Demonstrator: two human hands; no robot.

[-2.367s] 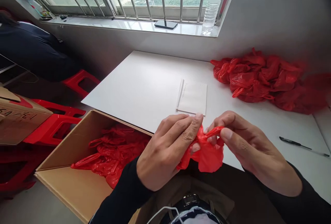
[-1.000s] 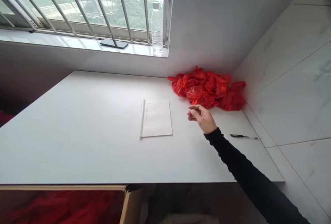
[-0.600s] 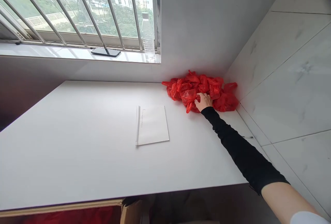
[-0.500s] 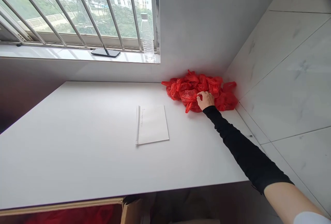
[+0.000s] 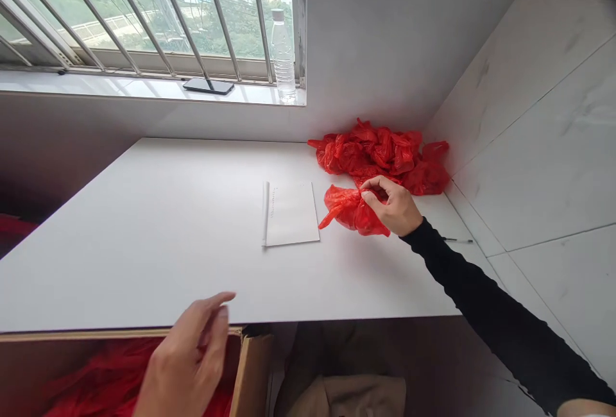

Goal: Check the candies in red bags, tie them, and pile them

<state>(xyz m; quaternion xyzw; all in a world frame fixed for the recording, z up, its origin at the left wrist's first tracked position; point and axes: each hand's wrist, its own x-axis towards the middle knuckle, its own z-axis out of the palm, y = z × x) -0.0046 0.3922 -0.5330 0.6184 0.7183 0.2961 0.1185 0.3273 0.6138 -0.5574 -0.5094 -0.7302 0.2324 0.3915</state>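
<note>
My right hand (image 5: pixel 392 204), in a black sleeve, pinches a red plastic bag (image 5: pixel 353 212) by its gathered top. The bag is bunched up and hangs over the white table (image 5: pixel 192 231), in front of a pile of similar red plastic bags (image 5: pixel 380 151) in the corner. My left hand (image 5: pixel 190 356) is at the lower left, over a cardboard box (image 5: pixel 255 372), with thumb and fingers apart and nothing between them. To the left of the held bag lies a white booklet (image 5: pixel 292 215) with a small column of print.
Crumpled red material (image 5: pixel 103 372) fills part of the box below the table edge. A phone (image 5: pixel 208 86) and a clear bottle (image 5: pixel 283 61) are on the windowsill. A thin pen (image 5: pixel 459 240) lies by the right wall. Brown fabric (image 5: pixel 356 394) is below the table.
My right hand has drawn one red bag out of the pile, towards me and slightly left. My left hand has come into view at the lower left.
</note>
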